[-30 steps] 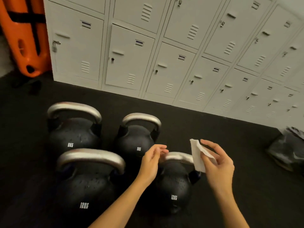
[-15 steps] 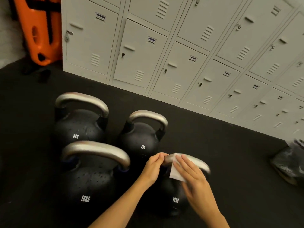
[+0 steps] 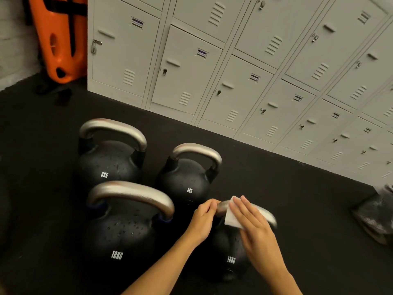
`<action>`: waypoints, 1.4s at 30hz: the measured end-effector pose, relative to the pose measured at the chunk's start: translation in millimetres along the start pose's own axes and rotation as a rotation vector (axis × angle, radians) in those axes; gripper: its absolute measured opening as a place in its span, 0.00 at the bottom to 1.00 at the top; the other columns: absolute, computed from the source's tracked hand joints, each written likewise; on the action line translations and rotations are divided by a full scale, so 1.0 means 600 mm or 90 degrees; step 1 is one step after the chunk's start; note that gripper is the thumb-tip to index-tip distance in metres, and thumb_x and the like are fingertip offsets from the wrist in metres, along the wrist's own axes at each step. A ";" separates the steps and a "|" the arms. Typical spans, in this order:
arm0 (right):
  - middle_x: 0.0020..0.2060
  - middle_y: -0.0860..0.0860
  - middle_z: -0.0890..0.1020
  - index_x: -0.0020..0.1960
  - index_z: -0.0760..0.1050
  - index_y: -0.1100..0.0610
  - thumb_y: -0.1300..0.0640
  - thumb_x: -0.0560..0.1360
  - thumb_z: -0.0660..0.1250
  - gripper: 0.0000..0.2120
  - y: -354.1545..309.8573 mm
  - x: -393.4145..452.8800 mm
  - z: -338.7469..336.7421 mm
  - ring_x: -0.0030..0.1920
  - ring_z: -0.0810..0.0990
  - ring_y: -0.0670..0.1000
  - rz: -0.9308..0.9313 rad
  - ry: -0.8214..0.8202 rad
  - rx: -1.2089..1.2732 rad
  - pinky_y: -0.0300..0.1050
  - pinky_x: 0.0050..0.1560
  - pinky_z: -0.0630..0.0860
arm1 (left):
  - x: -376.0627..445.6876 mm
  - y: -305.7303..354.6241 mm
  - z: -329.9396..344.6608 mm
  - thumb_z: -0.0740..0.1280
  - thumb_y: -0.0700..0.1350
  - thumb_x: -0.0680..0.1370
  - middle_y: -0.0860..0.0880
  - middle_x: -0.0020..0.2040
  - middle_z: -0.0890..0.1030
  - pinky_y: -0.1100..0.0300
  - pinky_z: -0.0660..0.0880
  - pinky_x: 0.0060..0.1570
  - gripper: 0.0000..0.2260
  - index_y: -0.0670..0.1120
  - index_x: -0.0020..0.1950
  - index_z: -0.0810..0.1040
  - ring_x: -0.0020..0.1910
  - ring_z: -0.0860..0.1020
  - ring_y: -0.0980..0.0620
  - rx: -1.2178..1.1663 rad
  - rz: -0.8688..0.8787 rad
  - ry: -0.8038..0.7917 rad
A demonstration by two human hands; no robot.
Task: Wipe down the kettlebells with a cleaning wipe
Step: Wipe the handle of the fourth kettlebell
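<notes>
Since a second ago right hand (image 3: 254,228) has come down from mid-air and now lays the white folded cleaning wipe (image 3: 231,218) onto the silver metal handle (image 3: 266,213) of the near-right black 12KG kettlebell (image 3: 227,248); fingers straight and flat, pressing wipe on the handle top. Left hand (image 3: 202,220) stays at the handle's left end, fingers curled round it. Left of the left hand sits a bigger black 12KG kettlebell with silver handle (image 3: 123,228), droplets on the body. Beyond the hands two black 8KG kettlebells, one far left (image 3: 108,162), one just past the left hand (image 3: 187,182). All on black rubber floor (image 3: 297,188). Grey metal lockers (image 3: 212,71) beyond, orange plastic board (image 3: 61,35) far left, dark mesh bag (image 3: 374,213) well right of right hand
</notes>
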State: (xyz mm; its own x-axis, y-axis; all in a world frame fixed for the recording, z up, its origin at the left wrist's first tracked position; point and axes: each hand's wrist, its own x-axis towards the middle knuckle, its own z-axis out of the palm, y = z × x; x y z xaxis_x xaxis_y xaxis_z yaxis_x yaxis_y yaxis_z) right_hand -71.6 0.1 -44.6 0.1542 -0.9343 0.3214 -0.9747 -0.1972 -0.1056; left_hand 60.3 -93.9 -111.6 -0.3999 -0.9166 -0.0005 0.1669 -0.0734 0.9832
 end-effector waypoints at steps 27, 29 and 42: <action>0.69 0.42 0.73 0.72 0.69 0.49 0.66 0.76 0.59 0.27 0.007 0.014 -0.011 0.71 0.68 0.44 0.082 0.031 -0.045 0.45 0.77 0.49 | 0.003 -0.002 -0.003 0.57 0.45 0.81 0.48 0.49 0.83 0.50 0.76 0.58 0.11 0.49 0.51 0.80 0.53 0.80 0.51 0.044 0.005 0.000; 0.60 0.41 0.80 0.65 0.75 0.47 0.57 0.79 0.54 0.18 -0.001 0.045 -0.009 0.63 0.76 0.45 0.108 0.033 -0.049 0.44 0.75 0.53 | 0.004 -0.006 -0.002 0.58 0.44 0.82 0.47 0.50 0.83 0.51 0.76 0.58 0.11 0.47 0.52 0.80 0.53 0.80 0.50 0.023 0.004 0.005; 0.69 0.43 0.72 0.73 0.67 0.48 0.49 0.80 0.49 0.23 -0.002 0.019 -0.018 0.71 0.68 0.44 0.113 -0.005 -0.069 0.39 0.73 0.58 | -0.002 0.002 -0.010 0.55 0.37 0.82 0.52 0.55 0.78 0.66 0.73 0.56 0.13 0.49 0.58 0.75 0.55 0.76 0.58 0.040 -0.023 -0.019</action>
State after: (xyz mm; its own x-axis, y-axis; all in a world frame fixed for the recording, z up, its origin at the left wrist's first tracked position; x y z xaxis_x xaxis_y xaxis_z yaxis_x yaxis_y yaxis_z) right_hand -70.3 -7.0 -30.4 -0.0213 -0.9538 0.2997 -0.9983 0.0040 -0.0583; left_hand 66.4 -95.2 -111.7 -0.4320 -0.9013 -0.0309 0.0954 -0.0798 0.9922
